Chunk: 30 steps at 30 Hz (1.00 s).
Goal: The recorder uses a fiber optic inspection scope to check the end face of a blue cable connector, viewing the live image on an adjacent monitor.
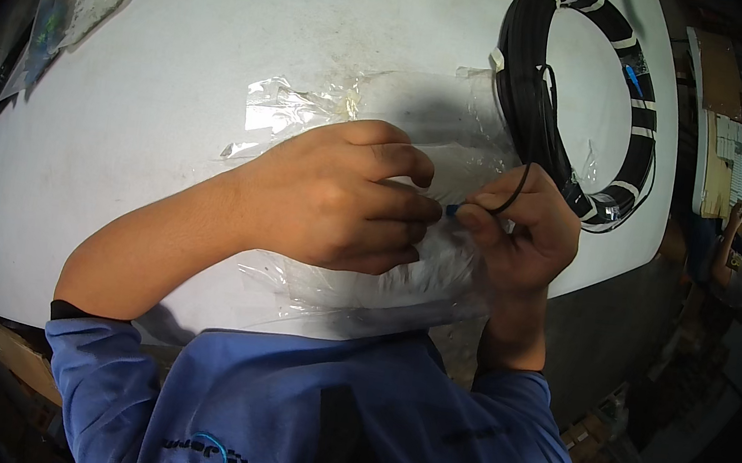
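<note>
My right hand (531, 236) pinches the end of a thin black cable (519, 189) between thumb and fingers. A small blue connector (452, 211) sticks out of that pinch toward the left. Close by it is my left hand (347, 201), back up and fingers curled, the fingertips right beside the connector. Whatever those fingers hold, if anything, is hidden under the hand. From my right hand the cable loops up to a large coil of black cable (524, 57), bound with pale ties. Beneath both hands lies a clear plastic bag (288, 112), crinkled and shiny.
The coil rests at the right of the white table (183, 36), with another blue connector (633, 79) on it. Plastic bags (53, 12) lie along the left edge. Beyond the right edge are stacked cartons (716, 134) and part of another person (730, 254).
</note>
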### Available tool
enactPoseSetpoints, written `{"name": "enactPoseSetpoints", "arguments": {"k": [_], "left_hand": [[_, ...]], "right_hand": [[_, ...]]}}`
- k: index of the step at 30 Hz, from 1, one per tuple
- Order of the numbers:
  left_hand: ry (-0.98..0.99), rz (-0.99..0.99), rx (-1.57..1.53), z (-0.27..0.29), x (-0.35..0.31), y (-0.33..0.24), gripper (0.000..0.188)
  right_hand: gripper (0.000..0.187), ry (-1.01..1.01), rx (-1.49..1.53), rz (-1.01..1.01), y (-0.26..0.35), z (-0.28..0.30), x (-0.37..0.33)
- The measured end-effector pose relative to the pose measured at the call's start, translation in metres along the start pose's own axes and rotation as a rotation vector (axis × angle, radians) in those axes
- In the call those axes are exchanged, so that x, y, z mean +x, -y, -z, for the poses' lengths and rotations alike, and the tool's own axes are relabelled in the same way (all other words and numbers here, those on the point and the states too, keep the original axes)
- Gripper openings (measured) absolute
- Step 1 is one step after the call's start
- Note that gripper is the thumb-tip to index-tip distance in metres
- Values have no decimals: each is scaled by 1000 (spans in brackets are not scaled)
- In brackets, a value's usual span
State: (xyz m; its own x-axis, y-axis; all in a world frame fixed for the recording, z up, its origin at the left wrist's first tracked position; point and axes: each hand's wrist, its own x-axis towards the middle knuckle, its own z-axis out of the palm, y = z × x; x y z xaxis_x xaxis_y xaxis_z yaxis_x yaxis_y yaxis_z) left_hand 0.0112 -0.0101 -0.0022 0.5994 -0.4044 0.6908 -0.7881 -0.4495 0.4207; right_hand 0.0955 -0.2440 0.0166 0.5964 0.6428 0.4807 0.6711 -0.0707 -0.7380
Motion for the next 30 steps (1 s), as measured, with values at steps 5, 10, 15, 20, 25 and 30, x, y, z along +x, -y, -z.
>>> {"name": "enactPoseSetpoints", "arguments": {"k": [5, 10, 15, 20, 25, 30], "left_hand": [[-10, 3, 14, -2, 0, -1, 18], [-2, 4, 6, -1, 0, -2, 18], [5, 18, 5, 1, 1, -2, 19], [31, -10, 18, 2, 1, -1, 18], [17, 7, 12, 2, 1, -1, 17], [30, 8, 22, 2, 1, -2, 19]], "right_hand": [[25, -7, -66, 29, 2, -2, 3], [26, -11, 10, 3, 1, 2, -1], [28, 6, -22, 26, 1, 0, 0], [29, -11, 23, 49, -1, 3, 0], [28, -21, -27, 62, 0, 1, 2], [28, 12, -34, -2, 1, 1, -2]]}}
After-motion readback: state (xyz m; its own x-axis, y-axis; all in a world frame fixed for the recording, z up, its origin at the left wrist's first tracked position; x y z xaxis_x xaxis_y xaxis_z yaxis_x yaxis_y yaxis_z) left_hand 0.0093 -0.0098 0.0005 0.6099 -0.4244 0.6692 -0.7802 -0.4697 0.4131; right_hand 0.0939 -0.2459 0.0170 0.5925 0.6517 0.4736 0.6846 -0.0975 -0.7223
